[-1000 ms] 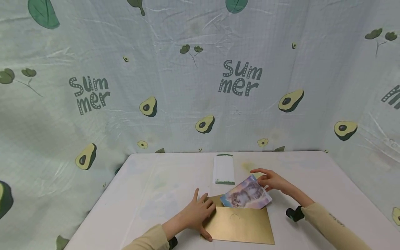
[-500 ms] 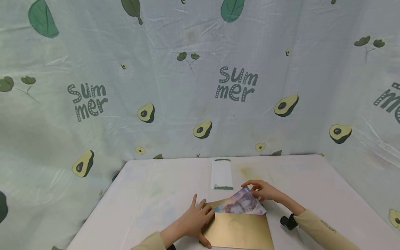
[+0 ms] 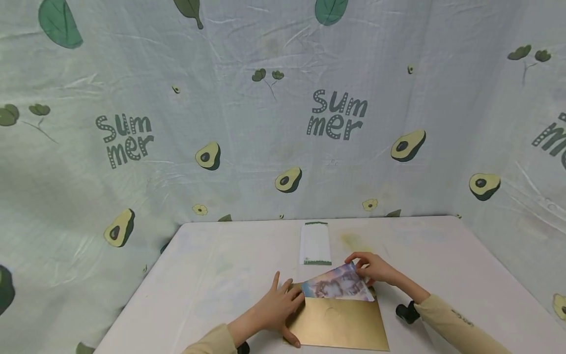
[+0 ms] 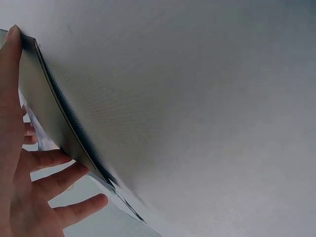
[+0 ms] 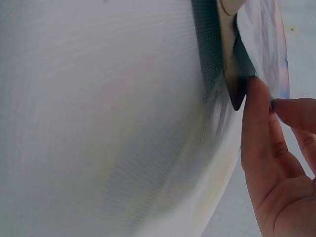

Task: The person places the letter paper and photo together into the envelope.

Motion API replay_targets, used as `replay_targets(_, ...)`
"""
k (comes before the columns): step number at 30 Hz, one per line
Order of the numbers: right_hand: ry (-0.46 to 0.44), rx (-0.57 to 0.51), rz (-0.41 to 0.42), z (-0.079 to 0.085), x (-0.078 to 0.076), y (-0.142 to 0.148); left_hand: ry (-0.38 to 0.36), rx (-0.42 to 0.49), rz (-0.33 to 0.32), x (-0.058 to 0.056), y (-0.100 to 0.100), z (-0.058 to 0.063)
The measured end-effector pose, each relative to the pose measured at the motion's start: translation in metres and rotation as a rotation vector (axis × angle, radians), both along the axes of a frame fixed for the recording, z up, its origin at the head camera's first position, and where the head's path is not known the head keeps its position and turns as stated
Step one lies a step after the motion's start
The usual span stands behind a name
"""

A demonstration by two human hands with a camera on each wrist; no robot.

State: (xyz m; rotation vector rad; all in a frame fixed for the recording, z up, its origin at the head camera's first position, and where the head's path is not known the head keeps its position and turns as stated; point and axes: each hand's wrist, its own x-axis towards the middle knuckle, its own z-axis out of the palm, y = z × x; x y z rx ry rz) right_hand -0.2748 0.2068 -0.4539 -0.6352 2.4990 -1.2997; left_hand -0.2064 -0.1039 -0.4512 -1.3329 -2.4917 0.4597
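Observation:
A gold envelope (image 3: 338, 322) lies on the table, its opening towards the far side. Tucked partly into it is a card (image 3: 336, 285) with a purple and pink picture of furry animals; its lower part is hidden inside the envelope. My right hand (image 3: 376, 269) pinches the card's upper right corner between thumb and fingers, as the card's edge (image 5: 266, 44) in the right wrist view also shows. My left hand (image 3: 277, 307) rests on the envelope's left side with fingers spread, thumb at the near corner and fingertips along the flap end.
Behind the envelope lies a white notepaper sheet (image 3: 316, 244) with green borders. The white table (image 3: 230, 255) meets a hanging cloth (image 3: 247, 108) printed with avocados and "summer". Black wrist cameras (image 3: 408, 312) sit under the forearms.
The right hand has brought the card down and leftward, deeper into the envelope, and the card has turned to lie more level. The left hand stays on the envelope.

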Motion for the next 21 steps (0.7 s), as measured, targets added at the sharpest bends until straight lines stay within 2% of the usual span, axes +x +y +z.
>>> replay_targets(10, -0.026, -0.068, -0.037, 0.0016, 0.0018, -0.0028, -0.002, -0.003, -0.003, -0.0014, -0.0007, -0.0004)
replay_targets(15, -0.045, -0.087, 0.005, 0.0001, 0.0029, -0.0030, -0.016, 0.002, 0.007, -0.0001, 0.0000, 0.0004)
replay_targets(21, -0.052, -0.048, 0.046, 0.0018, 0.0012, 0.0033, -0.023, -0.004, 0.010, -0.0016, -0.0004, -0.0002)
